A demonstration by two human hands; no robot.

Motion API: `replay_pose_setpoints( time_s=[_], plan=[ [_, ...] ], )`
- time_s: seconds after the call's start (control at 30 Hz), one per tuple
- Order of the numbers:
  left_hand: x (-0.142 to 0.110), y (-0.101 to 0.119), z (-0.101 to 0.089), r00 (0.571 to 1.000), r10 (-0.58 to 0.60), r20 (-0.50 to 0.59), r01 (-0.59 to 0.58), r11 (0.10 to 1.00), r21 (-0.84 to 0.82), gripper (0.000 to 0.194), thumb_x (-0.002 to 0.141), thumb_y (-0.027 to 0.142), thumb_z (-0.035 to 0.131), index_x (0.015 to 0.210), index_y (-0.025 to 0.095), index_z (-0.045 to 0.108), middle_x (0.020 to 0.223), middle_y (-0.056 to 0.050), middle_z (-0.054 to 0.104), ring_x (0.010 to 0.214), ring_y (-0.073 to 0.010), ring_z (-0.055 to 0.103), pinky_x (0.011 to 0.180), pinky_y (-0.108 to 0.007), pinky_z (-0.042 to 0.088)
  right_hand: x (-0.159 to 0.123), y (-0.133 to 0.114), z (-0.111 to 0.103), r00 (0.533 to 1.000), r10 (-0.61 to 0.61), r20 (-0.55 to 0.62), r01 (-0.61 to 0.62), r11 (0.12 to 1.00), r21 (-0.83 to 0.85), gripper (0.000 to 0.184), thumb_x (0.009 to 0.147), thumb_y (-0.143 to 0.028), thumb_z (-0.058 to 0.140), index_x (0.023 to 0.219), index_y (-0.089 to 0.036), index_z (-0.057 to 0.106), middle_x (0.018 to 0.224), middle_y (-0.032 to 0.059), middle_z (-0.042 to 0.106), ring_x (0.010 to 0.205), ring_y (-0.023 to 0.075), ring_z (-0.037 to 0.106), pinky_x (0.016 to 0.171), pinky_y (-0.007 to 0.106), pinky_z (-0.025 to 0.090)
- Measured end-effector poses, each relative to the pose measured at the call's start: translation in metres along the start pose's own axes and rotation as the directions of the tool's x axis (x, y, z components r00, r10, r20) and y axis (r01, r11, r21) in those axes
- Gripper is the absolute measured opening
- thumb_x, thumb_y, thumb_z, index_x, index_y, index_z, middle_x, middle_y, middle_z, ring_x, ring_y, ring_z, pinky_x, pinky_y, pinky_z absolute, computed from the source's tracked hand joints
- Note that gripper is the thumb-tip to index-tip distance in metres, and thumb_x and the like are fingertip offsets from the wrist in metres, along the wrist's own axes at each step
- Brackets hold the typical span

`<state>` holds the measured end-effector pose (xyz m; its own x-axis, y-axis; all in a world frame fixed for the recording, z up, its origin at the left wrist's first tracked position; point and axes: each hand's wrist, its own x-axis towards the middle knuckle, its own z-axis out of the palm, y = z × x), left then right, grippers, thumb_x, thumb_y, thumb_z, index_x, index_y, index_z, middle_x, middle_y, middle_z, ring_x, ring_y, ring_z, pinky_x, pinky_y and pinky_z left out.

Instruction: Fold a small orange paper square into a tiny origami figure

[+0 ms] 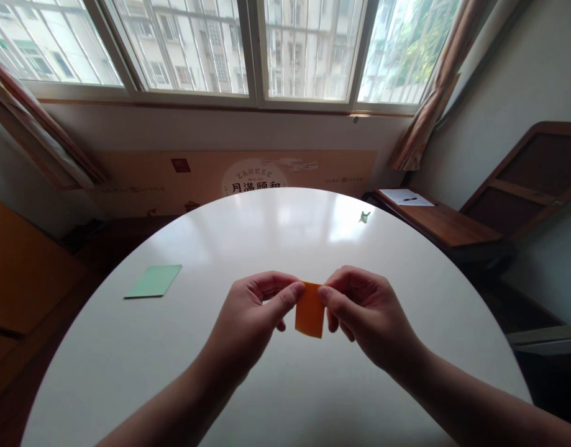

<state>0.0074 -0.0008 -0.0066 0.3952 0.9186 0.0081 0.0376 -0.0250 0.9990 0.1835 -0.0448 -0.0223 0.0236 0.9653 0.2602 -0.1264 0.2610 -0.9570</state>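
Note:
A small orange piece of paper [309, 313] is held up above the white round table, roughly rectangular with its lower edge slightly curved. My left hand [266, 301] pinches its upper left corner between thumb and forefinger. At the upper right edge, my right hand [360, 301] pinches it the same way. Both thumbs face me, and the fingertips behind the paper are partly hidden. To the left on the table lies a flat stack or sheet of green paper [153, 282]. Towards the far right sits a small green folded-looking piece [364, 216], too small to make out clearly.
The white round table [285, 397] fills the lower view. Beyond its right edge stands a wooden side table [453, 220] with a white paper [397, 197] and a dark pen [410, 199] on it. A printed box panel [201, 180] lies under the barred window.

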Motion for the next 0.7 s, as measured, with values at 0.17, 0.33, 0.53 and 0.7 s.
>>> replay_pose_setpoints(
  time_s=[0.17,0.33,0.53,0.7],
  plan=[
    [0.002,-0.003,0.000,1.000,-0.007,0.000,0.007,1.000,0.031,0.025,0.082,0.040,0.077,0.087,0.016,0.079,0.072,-0.002,0.072,0.057,-0.0102,0.051,0.050,-0.020,0.041,0.002,0.003,-0.003,1.000,0.003,-0.014,-0.003,1.000,0.017,0.022,0.089,-0.030,0.075,0.075,-0.016,0.067,0.055,-0.0042,0.063,0.040,0.0013,0.044,0.038,0.010,0.034],
    [0.003,-0.002,-0.001,0.999,-0.020,0.028,0.018,0.998,0.053,0.029,0.083,0.044,0.076,0.085,0.015,0.078,0.070,-0.002,0.071,0.056,-0.0100,0.050,0.048,-0.020,0.040,0.004,0.005,-0.005,1.000,-0.014,-0.025,0.015,0.999,0.030,0.023,0.090,-0.032,0.075,0.076,-0.016,0.067,0.056,-0.0038,0.064,0.041,0.0018,0.045,0.037,0.009,0.033],
    [0.003,-0.002,-0.001,0.999,0.023,0.037,-0.028,0.993,0.118,0.030,0.085,0.045,0.073,0.085,0.015,0.077,0.070,-0.002,0.070,0.055,-0.0098,0.049,0.049,-0.020,0.041,0.009,0.010,-0.011,0.998,-0.045,-0.037,0.045,0.999,0.006,0.022,0.090,-0.032,0.075,0.077,-0.016,0.068,0.057,-0.0029,0.065,0.041,0.0021,0.045,0.038,0.010,0.033],
    [0.006,-0.003,-0.001,0.998,0.012,0.058,-0.022,0.985,0.171,0.031,0.084,0.045,0.073,0.084,0.014,0.076,0.071,-0.003,0.070,0.056,-0.0111,0.050,0.049,-0.021,0.043,0.014,0.016,-0.015,0.995,-0.053,-0.085,0.056,0.998,0.028,0.023,0.088,-0.034,0.076,0.075,-0.017,0.067,0.055,-0.0027,0.065,0.040,0.0030,0.047,0.036,0.011,0.031]
  ],
)
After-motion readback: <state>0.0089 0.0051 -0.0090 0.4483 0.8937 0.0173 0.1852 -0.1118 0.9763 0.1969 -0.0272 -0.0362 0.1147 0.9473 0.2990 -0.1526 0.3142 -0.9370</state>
